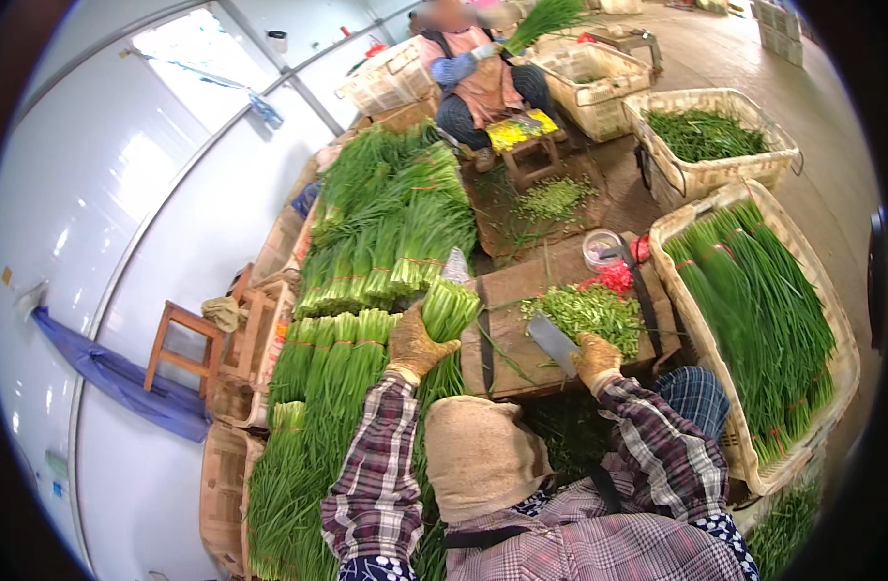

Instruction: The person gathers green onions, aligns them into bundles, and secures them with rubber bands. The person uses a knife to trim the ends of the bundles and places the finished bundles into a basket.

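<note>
My left hand (420,345), in a worn yellowish work glove, grips a thick bundle of green chives (449,311) with the pale cut stems facing away from me. My right hand (598,357), gloved alike, holds a cleaver (553,340) by its handle, the broad blade tilted over a low wooden block (513,330). Chopped pale stem ends (592,312) are heaped on this block, just beyond the blade. Under and beside my left hand lie rows of chive bundles (342,341), many tied with red bands.
A plastic crate of banded chives (756,327) stands at my right; a crate of loose greens (705,134) is behind it. A clear tub (602,248) and red bands (611,277) sit on the block. Opposite, a seated person (480,72) holds chives. A wooden stool (186,348) stands left.
</note>
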A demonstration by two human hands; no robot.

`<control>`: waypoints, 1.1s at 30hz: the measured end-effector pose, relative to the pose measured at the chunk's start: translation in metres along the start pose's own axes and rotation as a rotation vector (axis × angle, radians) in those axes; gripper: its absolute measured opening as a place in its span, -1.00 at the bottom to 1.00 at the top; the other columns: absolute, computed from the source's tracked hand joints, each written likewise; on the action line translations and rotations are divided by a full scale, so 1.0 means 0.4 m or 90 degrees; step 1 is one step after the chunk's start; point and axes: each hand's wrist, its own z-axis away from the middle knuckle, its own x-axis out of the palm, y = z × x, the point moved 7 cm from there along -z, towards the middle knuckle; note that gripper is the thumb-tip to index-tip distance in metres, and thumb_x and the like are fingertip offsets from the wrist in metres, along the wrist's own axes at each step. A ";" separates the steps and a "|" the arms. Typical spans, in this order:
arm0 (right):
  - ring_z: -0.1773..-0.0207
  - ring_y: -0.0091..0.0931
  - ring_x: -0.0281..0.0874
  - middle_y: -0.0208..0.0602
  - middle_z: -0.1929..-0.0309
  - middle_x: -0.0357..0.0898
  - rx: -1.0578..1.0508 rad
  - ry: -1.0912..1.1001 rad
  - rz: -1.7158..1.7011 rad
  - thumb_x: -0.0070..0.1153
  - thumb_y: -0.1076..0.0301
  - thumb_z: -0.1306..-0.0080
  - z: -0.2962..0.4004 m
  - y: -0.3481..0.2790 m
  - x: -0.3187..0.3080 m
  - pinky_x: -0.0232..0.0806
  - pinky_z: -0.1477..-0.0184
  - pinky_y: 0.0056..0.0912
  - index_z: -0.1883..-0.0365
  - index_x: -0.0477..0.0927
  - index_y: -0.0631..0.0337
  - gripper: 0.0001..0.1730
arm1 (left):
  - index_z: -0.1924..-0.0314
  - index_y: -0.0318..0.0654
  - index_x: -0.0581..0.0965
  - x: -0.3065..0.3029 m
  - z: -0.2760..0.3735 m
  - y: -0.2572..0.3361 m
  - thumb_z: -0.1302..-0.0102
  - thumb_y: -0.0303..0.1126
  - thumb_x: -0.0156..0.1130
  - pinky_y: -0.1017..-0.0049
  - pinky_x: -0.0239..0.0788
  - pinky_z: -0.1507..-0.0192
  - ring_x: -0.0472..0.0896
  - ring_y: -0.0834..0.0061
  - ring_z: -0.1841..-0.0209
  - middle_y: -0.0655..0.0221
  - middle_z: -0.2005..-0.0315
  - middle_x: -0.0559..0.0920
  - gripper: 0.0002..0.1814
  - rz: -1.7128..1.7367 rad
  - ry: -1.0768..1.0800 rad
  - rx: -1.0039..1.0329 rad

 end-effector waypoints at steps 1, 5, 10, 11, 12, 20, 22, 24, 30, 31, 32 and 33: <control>0.05 -0.19 0.64 -0.14 0.15 0.67 -0.053 0.107 -0.072 0.31 0.17 -0.17 0.008 -0.006 -0.025 0.45 0.01 -0.15 0.05 0.63 0.11 -0.60 | -0.28 -0.47 0.32 -0.075 0.010 0.020 0.19 0.07 0.61 0.22 0.37 -0.21 0.52 0.03 -0.14 -0.06 -0.06 0.55 0.12 -0.033 0.040 0.007; 0.04 -0.26 0.63 -0.18 0.11 0.65 -0.146 0.159 -0.383 0.24 0.35 -0.26 0.040 -0.141 -0.177 0.43 -0.01 -0.27 0.04 0.64 0.16 -0.71 | -0.19 -0.47 0.39 -0.264 0.085 0.122 0.21 0.07 0.61 0.20 0.44 -0.11 0.58 0.03 -0.05 -0.04 0.01 0.58 0.05 -0.092 0.056 0.045; 0.04 -0.33 0.60 -0.21 0.12 0.63 -0.321 0.129 -0.675 0.21 0.47 -0.28 0.193 -0.389 -0.358 0.40 -0.05 -0.35 0.05 0.64 0.21 -0.74 | -0.10 -0.28 0.49 -0.273 0.258 0.197 0.22 0.02 0.62 0.23 0.48 0.01 0.64 0.09 0.08 0.09 0.16 0.66 -0.12 -0.030 -0.041 0.045; 0.04 -0.33 0.59 -0.20 0.12 0.63 -0.342 0.096 -0.689 0.24 0.48 -0.26 0.215 -0.408 -0.349 0.41 -0.06 -0.34 0.03 0.63 0.22 -0.72 | -0.08 -0.27 0.49 -0.245 0.293 0.191 0.22 0.01 0.61 0.23 0.49 0.02 0.65 0.09 0.09 0.10 0.16 0.66 -0.13 -0.051 -0.066 0.012; 0.04 -0.33 0.59 -0.20 0.12 0.63 -0.272 -0.001 -0.791 0.27 0.46 -0.25 0.230 -0.405 -0.314 0.41 -0.05 -0.33 0.03 0.63 0.22 -0.70 | 0.00 -0.34 0.49 -0.208 0.313 0.203 0.24 0.11 0.59 0.19 0.49 0.08 0.64 0.05 0.15 0.06 0.25 0.65 -0.12 -0.010 -0.075 0.026; 0.10 -0.35 0.60 -0.21 0.14 0.61 -0.373 0.078 -0.544 0.41 0.38 -0.12 0.299 -0.416 -0.261 0.45 0.06 -0.32 0.00 0.63 0.24 -0.55 | -0.10 -0.51 0.42 -0.067 0.412 0.190 0.25 0.15 0.59 0.12 0.45 0.09 0.61 0.00 0.12 -0.03 0.22 0.60 0.05 0.006 -0.032 -0.026; 0.14 -0.33 0.60 -0.21 0.19 0.61 -0.360 0.100 -0.510 0.42 0.38 -0.09 0.300 -0.421 -0.264 0.44 0.11 -0.31 0.02 0.64 0.23 -0.55 | -0.13 -0.53 0.40 -0.073 0.418 0.205 0.26 0.17 0.60 0.11 0.44 0.07 0.59 -0.01 0.09 -0.04 0.19 0.59 0.09 -0.036 0.008 -0.003; 0.18 -0.33 0.59 -0.22 0.22 0.61 -0.353 0.112 -0.494 0.43 0.38 -0.06 0.299 -0.422 -0.260 0.43 0.14 -0.32 0.05 0.65 0.21 -0.56 | -0.20 -0.54 0.35 -0.071 0.425 0.204 0.26 0.24 0.58 0.12 0.43 0.00 0.57 -0.04 0.04 -0.08 0.14 0.58 0.18 -0.021 0.030 0.023; 0.22 -0.34 0.56 -0.24 0.25 0.58 -0.368 0.127 -0.506 0.43 0.37 -0.06 0.300 -0.409 -0.242 0.41 0.19 -0.33 0.10 0.68 0.17 -0.61 | -0.35 -0.45 0.23 -0.045 0.428 0.178 0.04 0.41 0.39 0.19 0.39 -0.16 0.51 -0.03 -0.15 -0.11 -0.04 0.52 0.22 0.054 -0.007 -0.028; 0.23 -0.33 0.55 -0.24 0.26 0.57 -0.381 0.144 -0.502 0.43 0.37 -0.06 0.302 -0.405 -0.242 0.40 0.19 -0.31 0.11 0.68 0.16 -0.61 | -0.34 -0.47 0.24 -0.044 0.428 0.174 -0.02 0.43 0.31 0.17 0.38 -0.17 0.51 -0.07 -0.15 -0.16 -0.05 0.52 0.18 0.074 -0.003 -0.027; 0.23 -0.32 0.55 -0.24 0.26 0.57 -0.395 0.160 -0.498 0.43 0.37 -0.06 0.305 -0.403 -0.244 0.39 0.20 -0.30 0.11 0.68 0.16 -0.61 | -0.34 -0.49 0.25 -0.042 0.430 0.170 -0.09 0.44 0.23 0.15 0.37 -0.18 0.50 -0.11 -0.16 -0.22 -0.06 0.52 0.15 0.093 0.000 -0.026; 0.23 -0.30 0.54 -0.24 0.26 0.57 -0.402 0.172 -0.495 0.43 0.37 -0.05 0.308 -0.403 -0.246 0.39 0.19 -0.27 0.11 0.68 0.17 -0.61 | -0.34 -0.51 0.25 -0.039 0.431 0.165 -0.16 0.45 0.14 0.13 0.37 -0.19 0.50 -0.15 -0.17 -0.27 -0.06 0.53 0.13 0.113 0.003 -0.025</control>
